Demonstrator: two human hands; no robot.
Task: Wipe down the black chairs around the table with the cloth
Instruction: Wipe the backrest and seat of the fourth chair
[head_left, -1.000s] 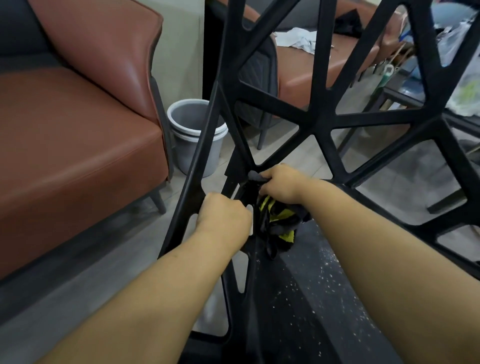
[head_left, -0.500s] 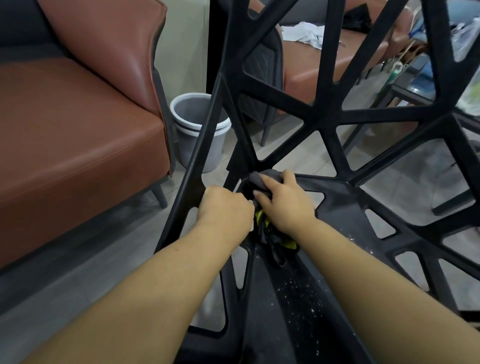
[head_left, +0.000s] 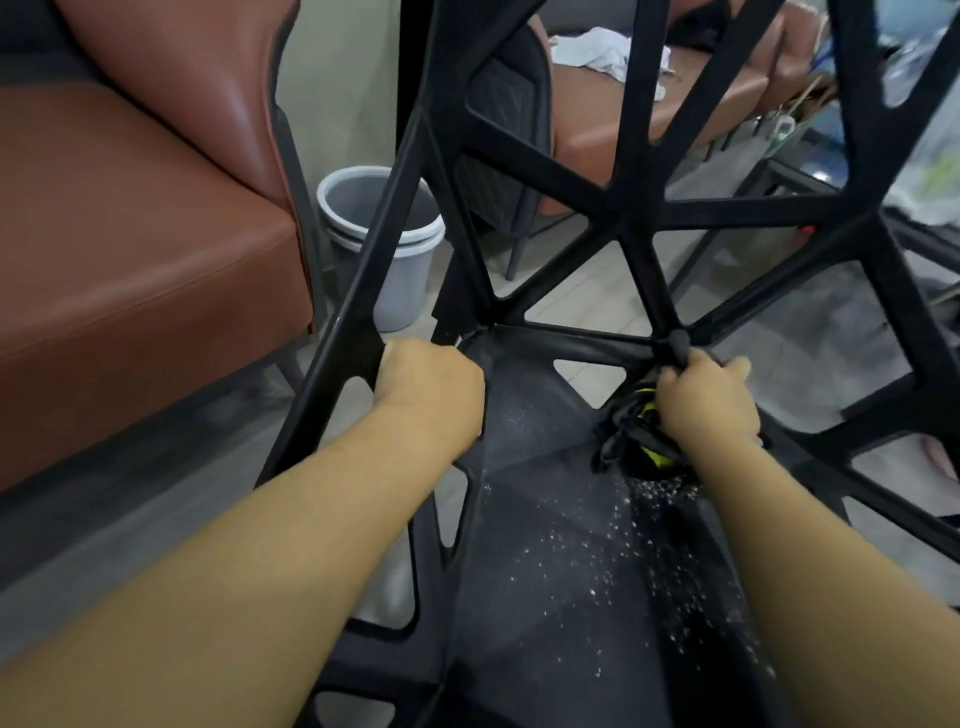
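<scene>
A black plastic chair (head_left: 550, 519) with an open lattice back fills the view. Its seat is speckled with white dust. My left hand (head_left: 428, 387) grips the chair's left frame bar where back meets seat. My right hand (head_left: 709, 400) holds a bunched black and yellow cloth (head_left: 631, 436) against the rear right of the seat, at the foot of a back strut. Most of the cloth is hidden under my fingers.
A brown leather armchair (head_left: 130, 249) stands close on the left. A grey bin (head_left: 379, 244) sits on the floor behind the chair. Farther back are a brown sofa (head_left: 613, 130) with white fabric on it and a dark glass table (head_left: 810, 176) at the right.
My right hand has slid the cloth rightward along the rear edge of the seat, from beside my left hand to the right back strut. My left hand keeps its grip.
</scene>
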